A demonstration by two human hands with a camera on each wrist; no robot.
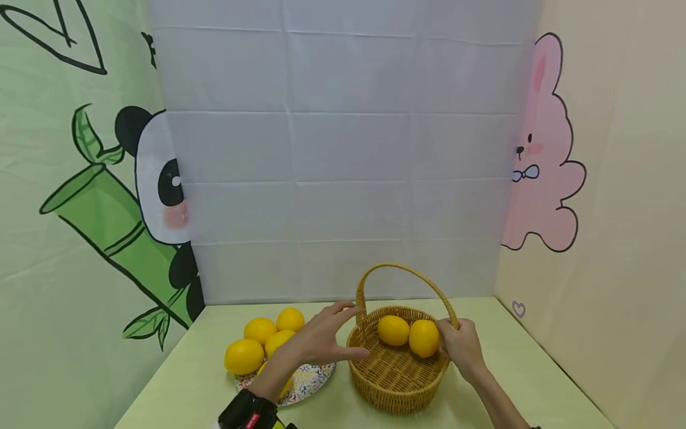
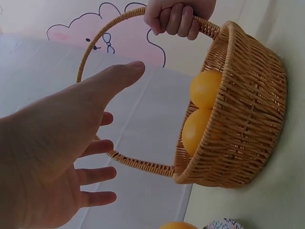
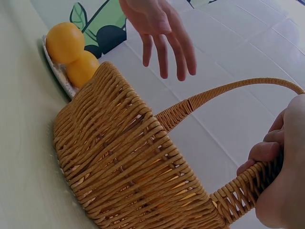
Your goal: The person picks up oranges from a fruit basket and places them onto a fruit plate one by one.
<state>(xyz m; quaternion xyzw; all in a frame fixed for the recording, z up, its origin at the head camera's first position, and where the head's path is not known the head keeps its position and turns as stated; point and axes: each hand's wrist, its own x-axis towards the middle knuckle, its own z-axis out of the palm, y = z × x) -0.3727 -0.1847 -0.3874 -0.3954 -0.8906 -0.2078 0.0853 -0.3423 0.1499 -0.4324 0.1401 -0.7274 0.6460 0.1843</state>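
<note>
A wicker basket with a tall arched handle stands on the table. Two round yellow-orange fruits lie inside it, side by side toward the back. My right hand grips the right end of the handle, its fingers curled round the wicker in both wrist views. At the basket's left side is my left hand, its fingers spread, holding nothing. In the right wrist view the left hand hangs in the air beyond the rim, apart from the handle.
Left of the basket, a patterned plate bears several more yellow-orange fruits, partly hidden behind my left forearm. The pale table ends at a grey-white cloth; side panels show a panda and a pink rabbit.
</note>
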